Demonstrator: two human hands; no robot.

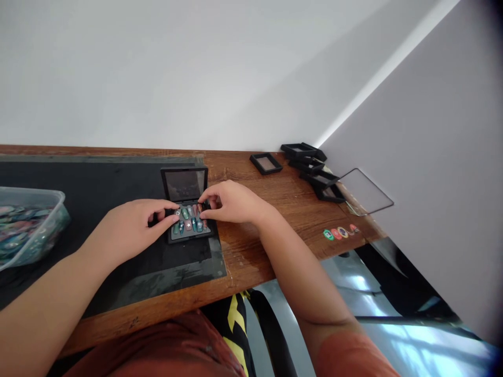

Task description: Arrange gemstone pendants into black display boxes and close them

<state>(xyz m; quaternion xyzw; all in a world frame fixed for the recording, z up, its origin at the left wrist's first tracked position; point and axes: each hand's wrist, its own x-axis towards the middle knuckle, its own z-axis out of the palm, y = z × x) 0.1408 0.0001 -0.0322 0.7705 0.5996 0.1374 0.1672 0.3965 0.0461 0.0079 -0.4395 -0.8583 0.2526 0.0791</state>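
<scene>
An open black case (184, 184) with a raised see-through lid stands on the dark mat. Inside it, a grey insert (183, 235) carries two rows of decorated false nails (188, 225) in green, blue, pink and brown. My left hand (135, 225) is at the case's left side, thumb and fingertips close together by the upper left nail; whether they grip it is too small to tell. At the right side, my right hand (230, 203) has its thumb and index finger apart, touching the insert's right part around the nails there, with no held object clearly visible.
On the left sits a clear plastic tub (58, 209) full of colourful nails. Black frames (320, 179) are piled at the back right corner, with a single black frame (266, 163) nearer. Round stickers (336, 233) lie near the right edge.
</scene>
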